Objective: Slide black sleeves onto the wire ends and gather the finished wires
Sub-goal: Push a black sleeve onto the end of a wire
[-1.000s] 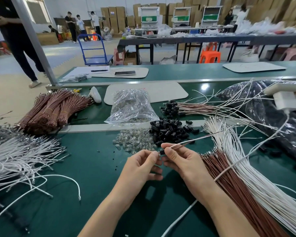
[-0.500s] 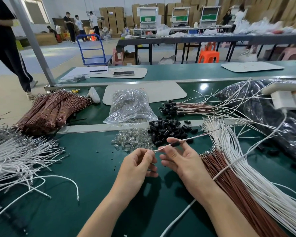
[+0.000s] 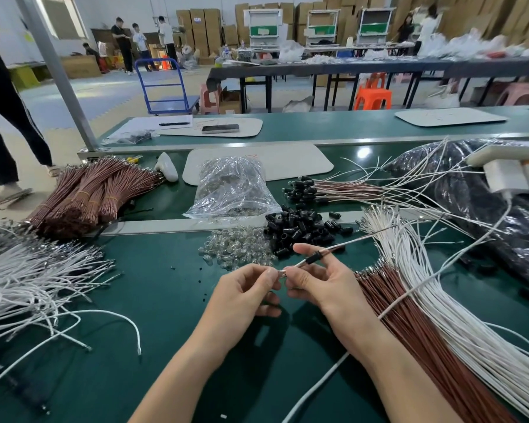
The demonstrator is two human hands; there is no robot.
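Note:
My left hand (image 3: 245,293) pinches the metal tip of a thin wire (image 3: 348,243) at the centre of the green table. My right hand (image 3: 321,279) holds the same wire just behind the tip, thumb and forefinger around it. A black sleeve (image 3: 313,257) sits on the wire a little up from the end, above my right fingers. A pile of loose black sleeves (image 3: 300,228) lies just beyond my hands. Farther back lie finished wires (image 3: 327,189) with black sleeves on their ends.
Brown wires (image 3: 409,325) and white wires (image 3: 458,315) fan out on the right. A tangle of white wires (image 3: 28,279) covers the left, bundled brown wires (image 3: 83,196) behind it. Small clear bulbs (image 3: 235,248) and a clear plastic bag (image 3: 229,187) lie ahead. A black bag (image 3: 483,209) is far right.
The black sleeve has slid from the wire's tip farther up along the wire. My left hand has closed on the bare tip; both hands sit slightly nearer together.

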